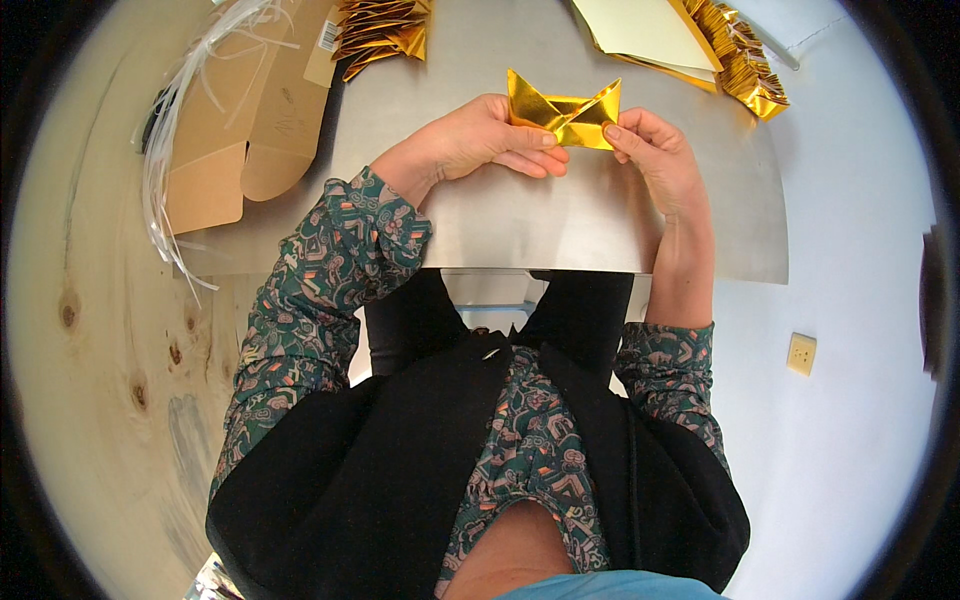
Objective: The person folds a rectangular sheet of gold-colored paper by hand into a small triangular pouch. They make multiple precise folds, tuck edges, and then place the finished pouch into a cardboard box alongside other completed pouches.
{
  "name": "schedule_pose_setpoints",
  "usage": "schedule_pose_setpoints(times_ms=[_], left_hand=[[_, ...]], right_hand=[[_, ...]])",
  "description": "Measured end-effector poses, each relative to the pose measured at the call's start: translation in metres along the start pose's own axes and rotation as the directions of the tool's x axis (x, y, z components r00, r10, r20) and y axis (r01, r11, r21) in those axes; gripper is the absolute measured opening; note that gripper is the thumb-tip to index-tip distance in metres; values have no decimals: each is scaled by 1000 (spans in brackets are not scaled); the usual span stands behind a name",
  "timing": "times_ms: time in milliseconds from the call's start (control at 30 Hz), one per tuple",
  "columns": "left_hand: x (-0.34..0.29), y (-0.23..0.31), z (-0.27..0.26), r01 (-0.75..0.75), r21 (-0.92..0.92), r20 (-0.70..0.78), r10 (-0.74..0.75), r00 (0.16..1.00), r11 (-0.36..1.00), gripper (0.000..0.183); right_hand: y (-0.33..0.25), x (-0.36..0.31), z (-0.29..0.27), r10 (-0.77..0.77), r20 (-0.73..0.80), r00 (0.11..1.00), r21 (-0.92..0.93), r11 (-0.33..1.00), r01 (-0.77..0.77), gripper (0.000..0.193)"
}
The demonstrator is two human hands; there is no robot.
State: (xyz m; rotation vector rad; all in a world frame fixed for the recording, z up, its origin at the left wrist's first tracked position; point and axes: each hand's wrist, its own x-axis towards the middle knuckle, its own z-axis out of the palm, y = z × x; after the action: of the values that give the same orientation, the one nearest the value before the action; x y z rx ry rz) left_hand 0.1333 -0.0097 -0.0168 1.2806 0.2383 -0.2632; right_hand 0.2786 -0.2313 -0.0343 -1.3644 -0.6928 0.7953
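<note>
Between my two hands, above the metal table [480, 225], is a folded gold foil paper [566, 112] with a pointed corner standing up at each end and flaps crossing in the middle. My left hand [490, 140] pinches its left part, thumb along the lower edge and fingers underneath. With thumb and fingers, my right hand [655, 150] grips the right end. At the far right of the table lies a stack of gold-edged cream paper sheets [645, 35]. Beside it runs a row of folded gold pieces [745, 70]. More folded gold pieces [385, 35] are piled at the far left.
A brown cardboard box [250, 120] with open flaps stands at the table's left side. White plastic strips [160, 170] hang over its outer edge. The table's near edge curves in front of my lap. A socket [801, 353] is on the white wall at right.
</note>
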Motion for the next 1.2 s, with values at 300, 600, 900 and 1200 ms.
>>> schedule_pose_setpoints(times_ms=[300, 600, 900, 1200], left_hand=[[1, 0, -2, -11, -48, -18, 10, 1000, 999, 32], [1, -1, 0, -6, -29, -25, 5, 1000, 1000, 30], [0, -2, 1, 5, 53, 23, -6, 1000, 999, 30], [0, -3, -2, 33, 116, 77, -42, 996, 993, 31]], right_hand=[[-3, -2, 3, 32, 8, 999, -30, 999, -32, 14], [-9, -4, 4, 69, -11, 998, -107, 992, -70, 13], [-4, 0, 5, -10, -54, 998, -67, 998, 6, 13], [-2, 1, 7, -107, -87, 990, -21, 994, 105, 8]])
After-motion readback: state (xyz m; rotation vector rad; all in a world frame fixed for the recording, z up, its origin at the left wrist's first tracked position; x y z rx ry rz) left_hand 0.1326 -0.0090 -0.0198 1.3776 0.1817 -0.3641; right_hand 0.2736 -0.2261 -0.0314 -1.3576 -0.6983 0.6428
